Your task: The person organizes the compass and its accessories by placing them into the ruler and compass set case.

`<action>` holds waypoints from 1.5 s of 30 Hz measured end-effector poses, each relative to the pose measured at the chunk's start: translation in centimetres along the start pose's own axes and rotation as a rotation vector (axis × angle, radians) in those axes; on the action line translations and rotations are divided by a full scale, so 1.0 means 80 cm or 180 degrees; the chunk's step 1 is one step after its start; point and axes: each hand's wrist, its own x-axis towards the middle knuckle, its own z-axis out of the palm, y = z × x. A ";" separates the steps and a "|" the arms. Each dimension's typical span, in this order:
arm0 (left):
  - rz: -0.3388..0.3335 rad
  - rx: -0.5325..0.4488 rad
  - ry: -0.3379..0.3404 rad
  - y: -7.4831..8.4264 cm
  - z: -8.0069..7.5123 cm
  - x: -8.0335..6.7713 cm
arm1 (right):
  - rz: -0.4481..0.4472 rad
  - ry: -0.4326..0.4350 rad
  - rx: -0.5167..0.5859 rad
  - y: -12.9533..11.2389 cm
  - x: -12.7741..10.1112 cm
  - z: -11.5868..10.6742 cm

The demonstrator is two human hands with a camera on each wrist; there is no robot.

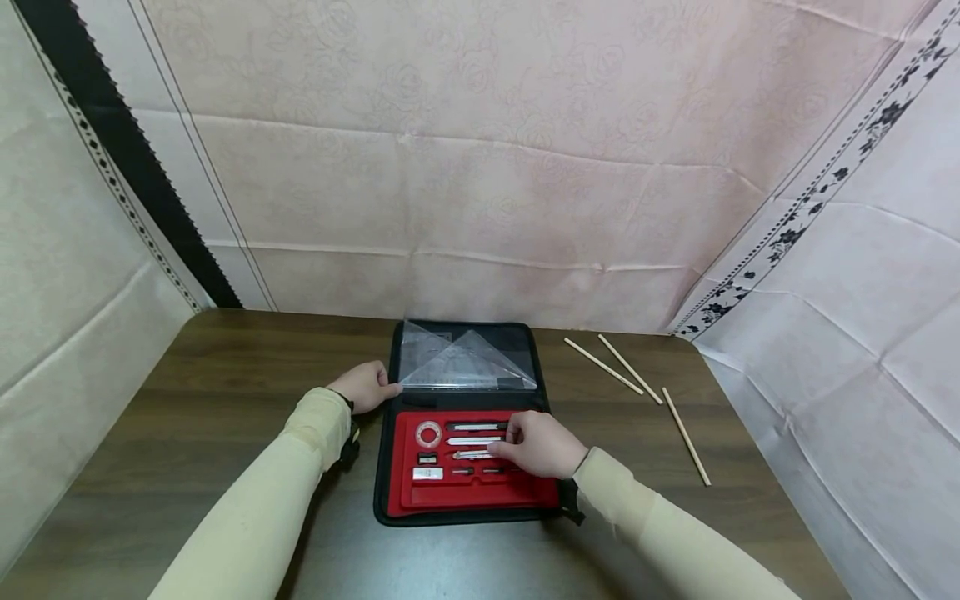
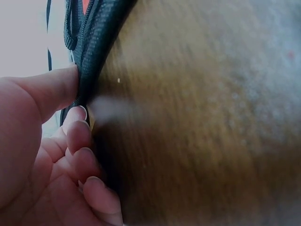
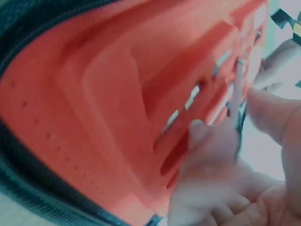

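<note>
A black zip case (image 1: 465,521) lies unfolded on the table, its red tray (image 1: 472,498) towards me. My left hand (image 1: 363,387) pinches the case's left edge near the fold; the left wrist view shows the thumb on one side of the zipped edge (image 2: 98,52) and a fingertip on the other. Over the tray's right part, my right hand (image 1: 542,444) pinches a slim silver drawing instrument (image 3: 238,89), seen blurred in the right wrist view. Several slim silver instruments (image 1: 474,441), a white ring (image 1: 428,434) and a white block (image 1: 427,473) sit in the tray.
Clear plastic set squares (image 1: 472,362) lie in the case's far half. To the right are 3 thin wooden sticks (image 1: 686,437) on the brown table (image 1: 225,400). Pale patterned cloth (image 1: 480,183) hangs behind the table and at both sides.
</note>
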 end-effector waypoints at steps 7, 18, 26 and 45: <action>0.0066 0.0020 0.0036 -0.008 0.002 0.005 | 0.0281 -0.0092 0.0081 0.011 -0.004 -0.008; 0.0098 0.0003 0.0053 -0.012 0.005 0.010 | 0.0569 0.0035 -0.0433 0.008 0.006 -0.004; 0.0087 0.0009 0.0028 -0.008 0.005 0.007 | 0.0495 0.0021 -0.0575 0.018 0.004 0.002; 0.0104 -0.0025 0.0026 -0.009 0.005 0.010 | 0.0688 -0.0171 -0.0123 0.028 -0.005 -0.019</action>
